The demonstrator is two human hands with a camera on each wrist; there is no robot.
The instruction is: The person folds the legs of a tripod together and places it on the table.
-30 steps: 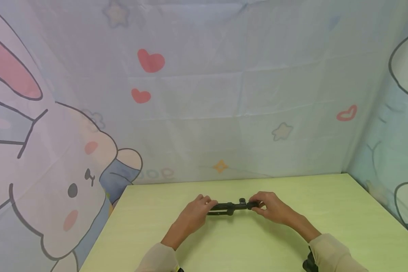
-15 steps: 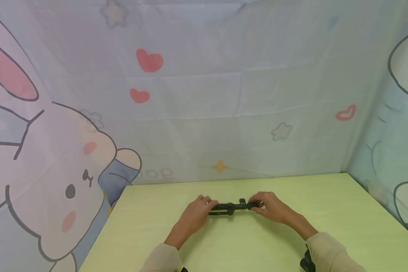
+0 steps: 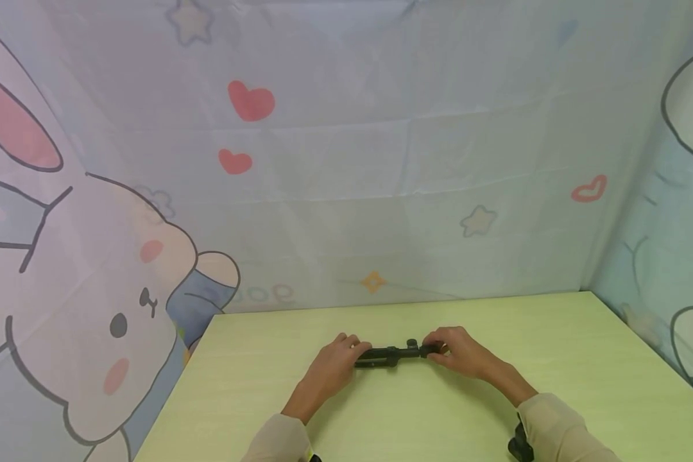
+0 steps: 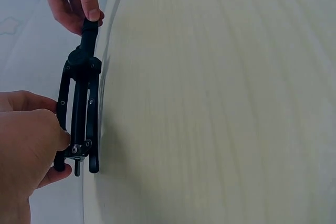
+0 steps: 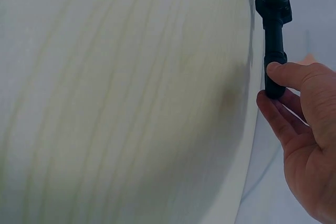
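A small black tripod is held level above the table between both hands in the head view. My left hand grips its leg end, thumb on the near side. In the left wrist view the tripod shows slim legs lying nearly parallel around a central column, with small screws at the joints. At the other end, my right hand pinches the narrow tube end. The right wrist view shows the right thumb and fingers around that tube's tip. A round knob sticks up from the tripod near the right hand.
A pale yellow-green table lies under the hands. Behind it hangs a printed cloth backdrop with hearts, stars and a rabbit, and another cloth side stands to the right. Black gear is at the right sleeve.
The gap between the tripod's lower leg and its upper part looks slightly narrower. Both hands keep their hold almost in place, and the head view has shifted a little.
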